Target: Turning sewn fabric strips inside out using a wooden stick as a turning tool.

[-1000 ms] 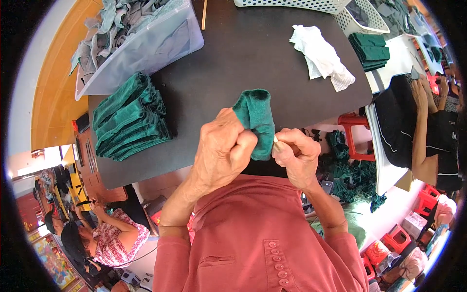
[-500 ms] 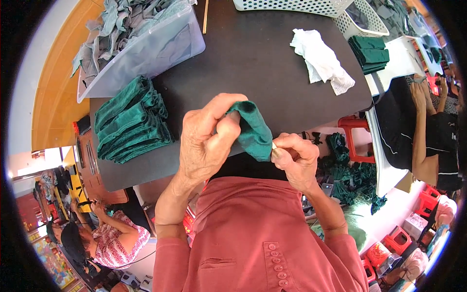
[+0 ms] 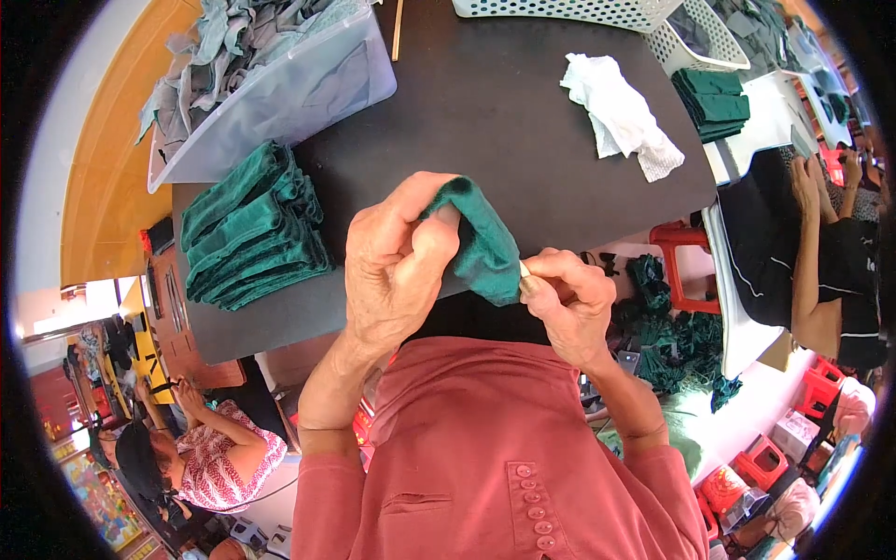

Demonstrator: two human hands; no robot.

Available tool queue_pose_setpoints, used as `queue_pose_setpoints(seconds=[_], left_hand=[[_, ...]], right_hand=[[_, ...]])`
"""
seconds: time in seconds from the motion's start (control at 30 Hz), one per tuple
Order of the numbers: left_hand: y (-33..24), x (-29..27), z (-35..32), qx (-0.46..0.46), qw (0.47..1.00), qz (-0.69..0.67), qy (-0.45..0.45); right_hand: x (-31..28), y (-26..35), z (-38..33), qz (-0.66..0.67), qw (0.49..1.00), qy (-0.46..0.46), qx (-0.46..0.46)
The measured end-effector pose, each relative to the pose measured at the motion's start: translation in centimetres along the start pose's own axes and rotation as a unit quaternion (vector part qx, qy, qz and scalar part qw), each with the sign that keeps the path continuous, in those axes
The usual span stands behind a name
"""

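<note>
My left hand (image 3: 397, 261) is closed on a dark green velvet piece (image 3: 490, 252), its thumb and forefinger pinching the upper end. The piece curves down like a narrow tube or folded band toward my right hand (image 3: 571, 303). There, my right thumb and forefinger pinch a thin pale strip (image 3: 525, 270) at the lower end of the velvet; most of the strip is hidden. Both hands hold the work above the near edge of the dark table (image 3: 467, 112). To the left lies a stack of folded green velvet pieces (image 3: 252, 233).
A clear plastic bin (image 3: 308, 98) heaped with grey cloth stands at the far left. Crumpled white cloth (image 3: 621, 117) lies at right, below white perforated baskets (image 3: 695, 42). Beyond the table are a red stool (image 3: 686, 271), green cloth bundles (image 3: 672, 345) and people working on both sides.
My hands keep the same pinches and have shifted only slightly. The velvet piece has risen a little and arches more at its upper end.
</note>
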State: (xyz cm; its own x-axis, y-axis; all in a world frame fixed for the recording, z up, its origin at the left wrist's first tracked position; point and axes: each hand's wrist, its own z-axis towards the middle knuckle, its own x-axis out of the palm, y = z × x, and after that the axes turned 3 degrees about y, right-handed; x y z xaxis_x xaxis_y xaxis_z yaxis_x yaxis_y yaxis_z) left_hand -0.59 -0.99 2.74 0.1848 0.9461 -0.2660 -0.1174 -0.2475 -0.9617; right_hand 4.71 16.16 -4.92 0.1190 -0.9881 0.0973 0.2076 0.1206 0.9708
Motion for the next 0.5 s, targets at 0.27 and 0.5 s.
queue_pose_setpoints(seconds=[0.27, 0.5], left_hand=[[0.7, 0.2, 0.1, 0.064, 0.997, 0.031, -0.003], [1.4, 0.4, 0.5, 0.146, 0.988, 0.05, -0.022]], right_hand=[[0.8, 0.3, -0.4, 0.032, 0.998, -0.038, 0.028], [1.1, 0.4, -0.1, 0.044, 0.996, -0.054, 0.049]])
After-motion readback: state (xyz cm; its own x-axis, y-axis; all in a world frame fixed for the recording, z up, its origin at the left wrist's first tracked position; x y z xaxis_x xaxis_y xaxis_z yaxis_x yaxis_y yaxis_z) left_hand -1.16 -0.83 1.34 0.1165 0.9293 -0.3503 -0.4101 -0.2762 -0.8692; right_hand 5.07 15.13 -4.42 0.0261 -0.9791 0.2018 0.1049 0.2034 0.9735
